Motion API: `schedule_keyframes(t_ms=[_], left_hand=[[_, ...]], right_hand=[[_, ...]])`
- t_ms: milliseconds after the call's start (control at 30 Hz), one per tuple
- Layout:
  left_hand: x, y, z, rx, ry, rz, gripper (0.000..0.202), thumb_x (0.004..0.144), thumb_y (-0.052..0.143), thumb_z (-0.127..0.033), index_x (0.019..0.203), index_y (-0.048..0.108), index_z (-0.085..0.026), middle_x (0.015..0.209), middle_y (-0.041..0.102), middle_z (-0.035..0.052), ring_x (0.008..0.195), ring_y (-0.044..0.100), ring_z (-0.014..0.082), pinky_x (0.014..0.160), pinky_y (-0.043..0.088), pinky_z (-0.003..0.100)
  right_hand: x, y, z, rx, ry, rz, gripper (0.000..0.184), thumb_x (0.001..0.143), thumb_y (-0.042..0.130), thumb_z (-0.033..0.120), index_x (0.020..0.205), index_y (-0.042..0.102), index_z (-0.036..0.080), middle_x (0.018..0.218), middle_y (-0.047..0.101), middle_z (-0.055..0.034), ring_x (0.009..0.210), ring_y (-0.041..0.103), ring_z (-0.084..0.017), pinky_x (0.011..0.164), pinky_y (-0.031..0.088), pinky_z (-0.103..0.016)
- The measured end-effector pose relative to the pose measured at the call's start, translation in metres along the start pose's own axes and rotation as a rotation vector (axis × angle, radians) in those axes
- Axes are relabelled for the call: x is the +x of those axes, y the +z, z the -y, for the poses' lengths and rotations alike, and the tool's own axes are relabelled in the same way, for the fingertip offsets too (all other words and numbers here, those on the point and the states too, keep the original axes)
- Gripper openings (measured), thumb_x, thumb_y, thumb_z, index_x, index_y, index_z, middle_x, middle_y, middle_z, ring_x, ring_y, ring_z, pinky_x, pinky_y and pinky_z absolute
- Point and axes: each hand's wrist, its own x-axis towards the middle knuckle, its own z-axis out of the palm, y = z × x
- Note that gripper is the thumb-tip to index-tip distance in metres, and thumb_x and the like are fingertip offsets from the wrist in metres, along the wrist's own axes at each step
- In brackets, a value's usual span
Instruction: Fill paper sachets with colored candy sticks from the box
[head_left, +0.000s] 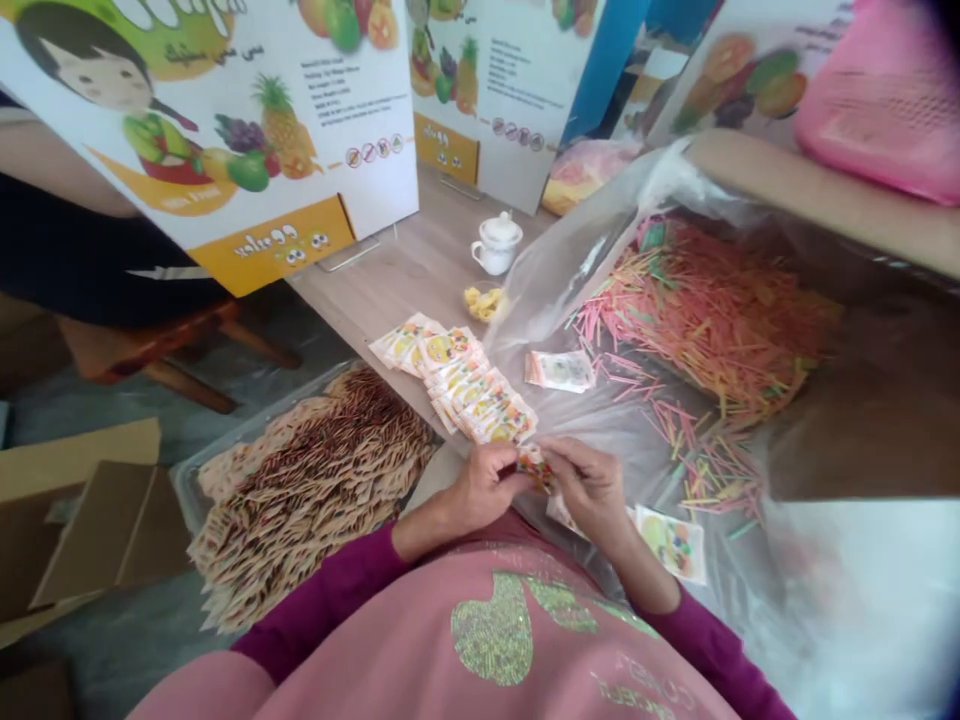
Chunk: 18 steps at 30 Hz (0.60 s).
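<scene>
Fruit-printed red-and-white flat plastic-looking packet (534,468) is pinched between the fingers of left hand (486,486) and right hand (591,488), presumably for steadiness, above the near edge of brown wood-grain desk (352,297), orange-and-white rectangular packets (466,380) overlapping at eleven o'clock, seemingly for reach.

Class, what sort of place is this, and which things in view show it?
Probably a small packing workshop, perhaps in a home: a loose heap of thin coloured sticks, a great mass of small packets, and large fruit-printed cartons.

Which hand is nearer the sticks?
Right. The right hand is apart from the sticks, to their lower left; the left hand is farther left, across the packet.
</scene>
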Motion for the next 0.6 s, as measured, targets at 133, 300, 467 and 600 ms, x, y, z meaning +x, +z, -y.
schedule_keyframes(t_ms=[133,300,467,600], left_hand=[[-0.003,-0.017,-0.003,0.157,-0.011,0.030,0.017,0.094,0.068,-0.026,0.078,0.068,-0.021,0.079,0.069,0.0021,0.078,0.063,0.0194,0.076,0.050,0.032],[0.025,-0.035,-0.017,0.636,0.076,0.168,0.019,0.093,0.059,-0.013,0.078,0.067,-0.022,0.083,0.070,0.0045,0.085,0.065,0.0219,0.086,0.053,0.036],[0.047,-0.022,-0.022,0.975,0.103,0.258,0.019,0.095,0.059,-0.013,0.097,0.077,-0.019,0.104,0.077,0.0121,0.104,0.070,0.0281,0.098,0.057,0.042],[0.058,-0.043,-0.021,1.041,0.197,0.231,0.016,0.098,0.064,-0.020,0.097,0.080,-0.019,0.107,0.079,0.0128,0.109,0.070,0.0286,0.102,0.056,0.042]], right_hand=[[-0.007,0.008,0.004,-0.009,0.054,-0.066,0.028,0.106,0.065,0.033,0.129,0.081,0.028,0.103,0.083,-0.0068,0.087,0.077,-0.021,0.076,0.064,-0.033],[-0.018,0.003,0.002,-0.275,0.037,-0.246,0.027,0.098,0.071,0.032,0.123,0.077,0.025,0.112,0.078,-0.0107,0.081,0.072,-0.020,0.068,0.058,-0.032],[-0.019,0.017,-0.003,-0.351,0.148,-0.018,0.010,0.094,0.061,0.021,0.098,0.070,0.023,0.088,0.077,-0.0069,0.077,0.073,-0.022,0.074,0.056,-0.034],[-0.009,0.032,-0.014,-0.497,0.217,0.189,0.022,0.094,0.056,0.019,0.110,0.070,0.019,0.100,0.081,-0.0138,0.084,0.073,-0.026,0.079,0.053,-0.037]])
